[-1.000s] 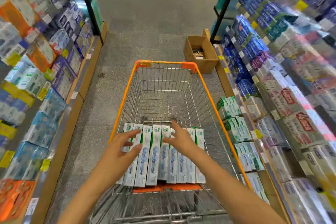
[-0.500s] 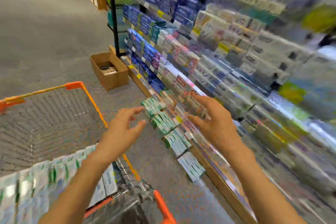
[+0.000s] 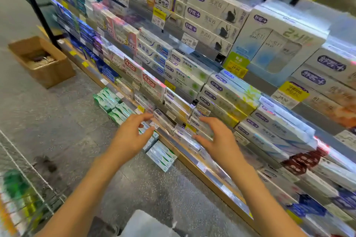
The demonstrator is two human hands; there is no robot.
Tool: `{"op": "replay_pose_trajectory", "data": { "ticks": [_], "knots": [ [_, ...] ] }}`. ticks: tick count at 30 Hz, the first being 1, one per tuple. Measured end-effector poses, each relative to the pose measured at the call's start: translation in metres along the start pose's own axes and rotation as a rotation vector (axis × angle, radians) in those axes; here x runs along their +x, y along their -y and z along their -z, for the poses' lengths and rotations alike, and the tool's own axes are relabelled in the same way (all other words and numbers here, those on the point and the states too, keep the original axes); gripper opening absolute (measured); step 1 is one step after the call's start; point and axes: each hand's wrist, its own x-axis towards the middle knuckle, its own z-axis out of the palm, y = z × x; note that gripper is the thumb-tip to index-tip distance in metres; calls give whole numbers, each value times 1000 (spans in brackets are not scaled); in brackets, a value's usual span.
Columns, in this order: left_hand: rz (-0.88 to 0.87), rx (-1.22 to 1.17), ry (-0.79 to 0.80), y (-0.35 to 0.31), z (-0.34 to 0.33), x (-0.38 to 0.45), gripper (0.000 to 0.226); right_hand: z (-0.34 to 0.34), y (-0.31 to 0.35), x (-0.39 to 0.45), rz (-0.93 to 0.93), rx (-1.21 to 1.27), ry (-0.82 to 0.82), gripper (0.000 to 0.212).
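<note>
**Surroundings: Aisle and Shelving**

An open cardboard box (image 3: 41, 61) stands on the speckled grey floor (image 3: 57, 121) at far left, just beside the foot of a black upright post (image 3: 36, 9). A wire cart (image 3: 25, 169) occupies the near left corner; its contents are blurred. Blue cartons (image 3: 84, 31) fill the far-left shelves. At upper right, a large pale pack marked "2+1" (image 3: 277, 44) sits above a yellow price tag (image 3: 236, 65) reading 29.90. Dark red cartons (image 3: 304, 159) lie on a lower shelf at near right.
</note>
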Motion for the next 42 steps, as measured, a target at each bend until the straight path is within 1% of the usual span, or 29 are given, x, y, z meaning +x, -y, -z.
{"op": "replay_pose_trajectory", "data": {
  "ticks": [4,8,10,14,15,17,19,21,24,26,28,29,31,33,35,37,38,40,42],
  "knots": [
    [27,39,69,17,-19,46,38,-21,-29,22,-71,16,52,53],
    [29,81,149,44,-40,95,41,-44,-56,52,-164,40,63,55],
    [54,89,173,67,-57,119,43,-66,-77,71,-216,77,86,55],
    [131,184,248,130,-104,153,47,-131,-125,103,-342,148,200,53],
    [140,208,274,148,-119,162,48,-153,-140,110,-367,162,223,52],
    [142,290,378,192,-156,181,50,-206,-175,122,-415,173,261,48],
    [95,436,481,240,-199,202,55,-267,-216,135,-437,154,336,46],
    [37,561,538,292,-247,228,59,-335,-261,147,-437,113,415,48],
    [-110,791,682,375,-329,254,60,-439,-328,152,-460,123,496,52],
    [-223,971,809,432,-383,259,67,-507,-368,148,-500,134,527,61],
    [-323,1113,883,486,-432,262,76,-570,-404,144,-527,70,571,63],
    [-363,1139,889,510,-454,263,82,-598,-419,143,-521,48,598,63],
    [-400,1143,875,550,-490,268,94,-646,-443,143,-453,-13,641,66],
    [-418,1135,838,581,-514,277,103,-682,-462,145,-355,-142,656,78],
    [-422,1132,810,603,-530,287,105,-709,-477,148,-297,-249,634,86],
    [-422,1124,832,615,-542,294,102,-727,-488,149,-282,-300,587,91],
    [-427,1114,836,620,-547,295,97,-732,-491,149,-284,-317,562,92],
    [-474,1105,770,630,-557,297,81,-740,-495,150,-287,-342,514,91],
    [-544,1118,723,635,-562,299,72,-746,-494,153,-307,-324,478,89]
  ]
}}
